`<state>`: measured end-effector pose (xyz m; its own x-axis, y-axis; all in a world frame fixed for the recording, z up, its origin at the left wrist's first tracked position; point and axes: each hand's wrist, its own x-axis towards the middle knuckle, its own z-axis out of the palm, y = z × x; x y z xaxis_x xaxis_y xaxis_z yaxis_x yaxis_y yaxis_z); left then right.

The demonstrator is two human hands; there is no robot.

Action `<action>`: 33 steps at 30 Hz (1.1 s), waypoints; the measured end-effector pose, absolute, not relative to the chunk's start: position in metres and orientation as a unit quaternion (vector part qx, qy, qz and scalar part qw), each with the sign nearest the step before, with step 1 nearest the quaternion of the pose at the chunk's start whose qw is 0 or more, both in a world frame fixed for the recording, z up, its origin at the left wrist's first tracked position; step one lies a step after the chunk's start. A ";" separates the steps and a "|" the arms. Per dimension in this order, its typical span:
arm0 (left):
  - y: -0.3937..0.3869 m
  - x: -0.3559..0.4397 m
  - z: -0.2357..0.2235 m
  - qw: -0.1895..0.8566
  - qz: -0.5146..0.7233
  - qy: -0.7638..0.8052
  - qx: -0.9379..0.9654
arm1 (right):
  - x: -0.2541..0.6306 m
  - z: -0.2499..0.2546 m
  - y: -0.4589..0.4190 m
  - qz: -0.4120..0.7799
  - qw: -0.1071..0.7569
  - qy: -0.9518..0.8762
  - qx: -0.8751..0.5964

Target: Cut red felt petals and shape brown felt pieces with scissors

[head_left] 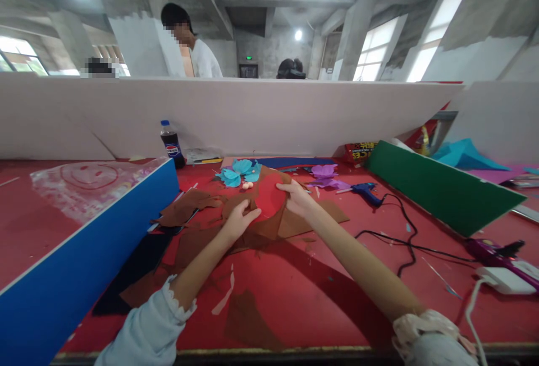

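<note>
My left hand [240,223] and my right hand [298,197] are raised over the table, pinching opposite sides of a brown craft sheet [274,228]. A rounded bright-red area [270,196] shows in the middle of that sheet, between my thumbs. Whether it is a red piece or an opening cannot be told. My fingers behind the sheet are partly hidden. More brown cut pieces [185,207] lie to the left of and beneath my hands. Just beyond are blue paper petals [231,177], small pale balls [247,185] and a purple paper flower [324,173].
A blue glue gun [367,193] with a black cord lies to the right. Blue [105,248] and green [438,186] boards stand at either side. At the back are a cola bottle [172,146] and a white partition [252,116], with people beyond. A power strip [490,251] sits at right.
</note>
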<state>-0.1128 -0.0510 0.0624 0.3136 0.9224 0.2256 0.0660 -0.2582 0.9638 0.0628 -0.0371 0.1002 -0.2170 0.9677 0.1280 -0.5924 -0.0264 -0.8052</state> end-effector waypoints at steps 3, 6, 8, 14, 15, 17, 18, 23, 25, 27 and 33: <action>-0.055 -0.109 0.062 0.621 0.423 0.319 0.578 | 0.063 0.101 -0.038 0.683 0.568 -0.399 -0.227; -0.057 -0.107 0.059 0.653 0.418 0.318 0.545 | 0.064 0.101 -0.037 0.686 0.562 -0.406 -0.219; -0.057 -0.108 0.058 0.648 0.423 0.329 0.542 | 0.065 0.100 -0.036 0.688 0.556 -0.411 -0.222; -0.049 -0.112 0.058 0.602 0.455 0.368 0.543 | 0.065 0.085 -0.034 0.687 0.518 -0.451 -0.236; -0.047 -0.112 0.057 0.587 0.459 0.375 0.551 | 0.064 0.081 -0.033 0.687 0.500 -0.462 -0.255; -0.045 -0.113 0.056 0.557 0.459 0.390 0.572 | 0.062 0.073 -0.032 0.677 0.472 -0.480 -0.298; -0.045 -0.114 0.055 0.544 0.455 0.397 0.583 | 0.061 0.069 -0.032 0.668 0.466 -0.487 -0.315; -0.043 -0.114 0.053 0.524 0.449 0.402 0.603 | 0.058 0.063 -0.030 0.636 0.472 -0.496 -0.356; -0.042 -0.114 0.052 0.524 0.447 0.398 0.606 | 0.059 0.063 -0.029 0.633 0.473 -0.495 -0.362; -0.041 -0.114 0.051 0.518 0.440 0.406 0.611 | 0.061 0.062 -0.027 0.631 0.473 -0.498 -0.360; -0.041 -0.115 0.048 0.497 0.405 0.449 0.622 | 0.074 0.060 -0.018 0.560 0.491 -0.522 -0.415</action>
